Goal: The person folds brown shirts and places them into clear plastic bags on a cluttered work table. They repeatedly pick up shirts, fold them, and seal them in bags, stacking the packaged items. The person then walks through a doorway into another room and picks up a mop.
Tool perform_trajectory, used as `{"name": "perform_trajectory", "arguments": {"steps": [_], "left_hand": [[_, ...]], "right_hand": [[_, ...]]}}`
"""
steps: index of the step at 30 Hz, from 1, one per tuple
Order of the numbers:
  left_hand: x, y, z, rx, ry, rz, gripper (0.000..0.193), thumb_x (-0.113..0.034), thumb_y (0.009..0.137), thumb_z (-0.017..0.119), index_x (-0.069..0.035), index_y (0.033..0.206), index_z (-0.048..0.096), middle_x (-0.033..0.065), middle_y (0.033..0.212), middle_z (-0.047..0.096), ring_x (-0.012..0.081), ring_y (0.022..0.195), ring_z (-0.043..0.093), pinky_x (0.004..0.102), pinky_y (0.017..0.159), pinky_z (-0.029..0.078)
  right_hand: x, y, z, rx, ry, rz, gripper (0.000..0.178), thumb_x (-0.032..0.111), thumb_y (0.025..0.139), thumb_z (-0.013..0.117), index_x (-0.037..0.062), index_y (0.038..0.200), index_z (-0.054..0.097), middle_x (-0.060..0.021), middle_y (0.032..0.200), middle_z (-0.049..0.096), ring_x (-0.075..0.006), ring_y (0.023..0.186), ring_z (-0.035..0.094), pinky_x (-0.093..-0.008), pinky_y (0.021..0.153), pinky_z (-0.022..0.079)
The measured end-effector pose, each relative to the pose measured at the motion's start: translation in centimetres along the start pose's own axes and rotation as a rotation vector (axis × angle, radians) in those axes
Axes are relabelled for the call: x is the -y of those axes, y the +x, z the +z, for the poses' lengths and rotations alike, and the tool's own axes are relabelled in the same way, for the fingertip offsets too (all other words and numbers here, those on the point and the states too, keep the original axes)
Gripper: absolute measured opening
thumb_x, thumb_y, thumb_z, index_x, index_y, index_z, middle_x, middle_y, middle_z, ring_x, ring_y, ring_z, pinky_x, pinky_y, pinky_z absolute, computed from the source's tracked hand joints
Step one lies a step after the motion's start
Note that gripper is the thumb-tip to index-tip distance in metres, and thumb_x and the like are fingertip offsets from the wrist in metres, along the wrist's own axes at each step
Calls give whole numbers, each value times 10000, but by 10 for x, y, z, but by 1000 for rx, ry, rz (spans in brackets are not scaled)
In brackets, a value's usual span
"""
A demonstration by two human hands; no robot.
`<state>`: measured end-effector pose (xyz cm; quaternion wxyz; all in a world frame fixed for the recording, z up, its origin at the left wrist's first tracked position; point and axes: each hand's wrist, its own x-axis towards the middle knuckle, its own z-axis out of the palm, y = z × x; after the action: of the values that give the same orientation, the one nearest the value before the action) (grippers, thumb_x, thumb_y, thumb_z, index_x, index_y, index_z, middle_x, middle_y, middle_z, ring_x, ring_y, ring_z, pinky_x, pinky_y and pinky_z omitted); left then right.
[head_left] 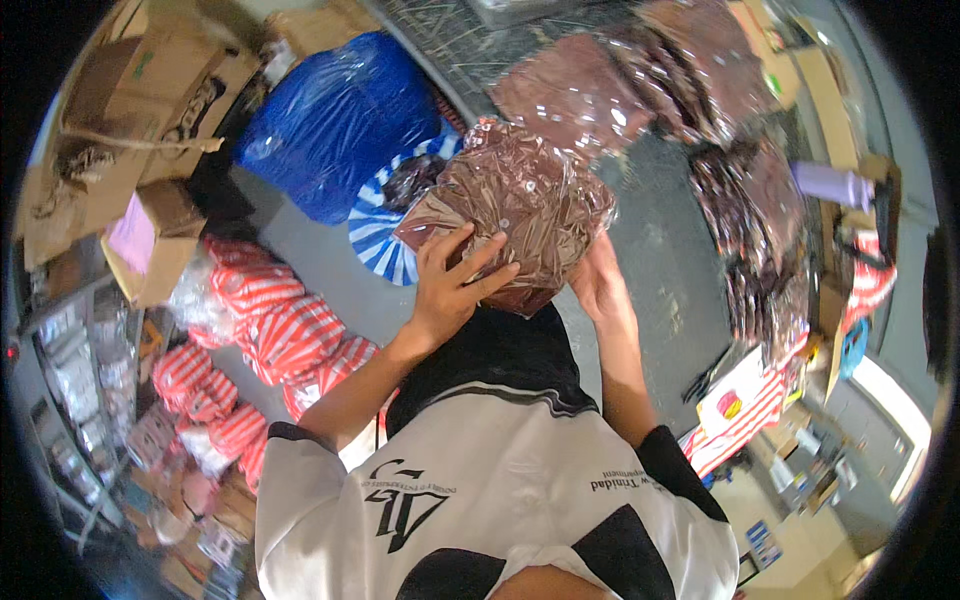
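Black-and-white shirt (pixel 520 450) nearest. From my remote post I see a film-wrapped brown pack (pixel 530 205) held over the grey surface (pixel 655 290), left of the brown packs (pixel 755 200) lining its right edge. Left hand (pixel 450 280): fingers spread, gripping. Right hand (pixel 603 285): cupped alongside, fingertips hidden; can't tell closure. I judge: handling step; next move needs two-handed support.

One brown packet (pixel 530 205) is being held by two hands, one left hand (pixel 452 278) and one right hand (pixel 601 282). To this packet's left, one blue bag (pixel 340 115) and one blue-and-white sack (pixel 372 240) are being seen, with several red-striped bundles (pixel 300 340), overlapping beyond exact count. To its right, one lilac cylinder (pixel 832 186) and several brown packages (pixel 765 200) are being seen.
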<state>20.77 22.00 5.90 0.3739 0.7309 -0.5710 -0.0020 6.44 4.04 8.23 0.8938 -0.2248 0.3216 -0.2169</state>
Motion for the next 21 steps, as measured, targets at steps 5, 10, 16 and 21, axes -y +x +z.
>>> {"name": "perform_trajectory", "arguments": {"steps": [5,10,16,21], "left_hand": [[-35,50,21,83,-146,322,380,-91,815,670,-253,1154,727,-30,1335,650,226,1280,541,468,1013,366],[-89,77,95,320,-303,586,368,-111,856,639,-209,1204,709,2,1378,623,218,1326,526,482,1071,341],[-65,83,204,565,-512,317,378,45,852,542,-74,1175,700,108,1311,654,293,1258,590,459,1074,420],[-92,150,238,411,-287,281,388,-60,950,504,-111,1319,614,122,1393,582,301,1329,512,448,1123,353]], "right_hand": [[47,-33,-58,-285,-44,-305,423,232,1039,557,5,1389,488,-102,1340,589,-206,1194,593,-363,1046,458],[78,-77,-153,-424,32,-498,463,317,1040,552,-14,1362,513,-108,1324,601,-192,1193,584,-363,1012,475],[83,-99,-251,-1230,-1246,-779,508,293,996,592,-28,1380,500,-204,1386,539,-331,1233,558,-444,1065,422],[90,-62,-259,-838,-1767,-892,553,282,958,611,75,1451,469,-150,1497,454,-368,1350,452,-533,1147,312]]}}
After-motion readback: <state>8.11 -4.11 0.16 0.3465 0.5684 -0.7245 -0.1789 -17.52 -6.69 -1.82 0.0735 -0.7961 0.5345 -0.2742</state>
